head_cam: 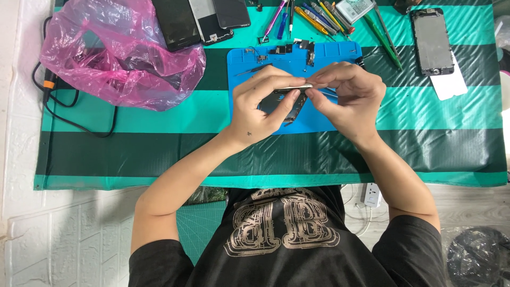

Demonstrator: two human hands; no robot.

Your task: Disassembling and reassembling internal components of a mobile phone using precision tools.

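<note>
A green-and-teal striped mat [159, 143] covered the table [21, 175]. A crumpled pink plastic bag [114, 50] lay at its upper left, over a black cable [74, 122] that was partly hidden beneath it. A blue work mat [249, 66] sat at centre, carrying small loose parts too small to identify. Dark phone screens [204, 18] were cut off by the top edge, as was a row of coloured tools [313, 13]. A bare phone frame [431, 40] lay at upper right on a white sheet [450, 85].

The left hand [260, 109] was closed around a dismantled phone body [284, 103], held over the blue work mat and largely hidden by fingers. The right hand [348, 98] was pinched shut on a thin metal strip [295, 86] at the phone body's upper edge.
</note>
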